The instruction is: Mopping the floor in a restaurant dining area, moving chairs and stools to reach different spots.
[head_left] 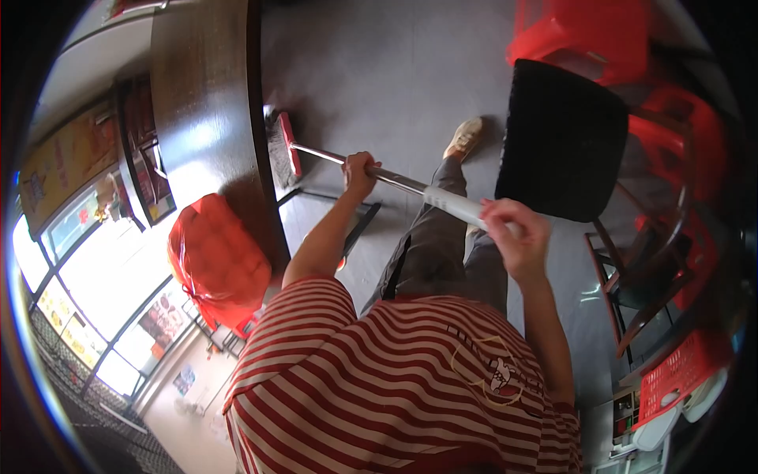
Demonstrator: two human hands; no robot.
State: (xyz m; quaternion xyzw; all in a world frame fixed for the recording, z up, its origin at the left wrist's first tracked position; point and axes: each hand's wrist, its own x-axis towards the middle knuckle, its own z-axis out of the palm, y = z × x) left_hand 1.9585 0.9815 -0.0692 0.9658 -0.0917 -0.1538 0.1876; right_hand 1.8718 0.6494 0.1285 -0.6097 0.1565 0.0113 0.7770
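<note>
I hold a broom [403, 182] slantwise across my body. My left hand [361, 175] is closed round its metal shaft, partway down toward the head. Higher up, my right hand [517, 231] wraps the pale end of the handle. The red broom head [290, 144], with dark bristles, is down at the floor beside the edge of a dark wooden table [207, 103]. Part of the bristles may be hidden by that table edge.
A tied red plastic bag [219, 257] rests at the near end of the table. To the right stand a chair with a black seat [560, 142] and red plastic stools [584, 35]. Lower right is a red basket [683, 375]. Grey floor [379, 71] lies between table and chair.
</note>
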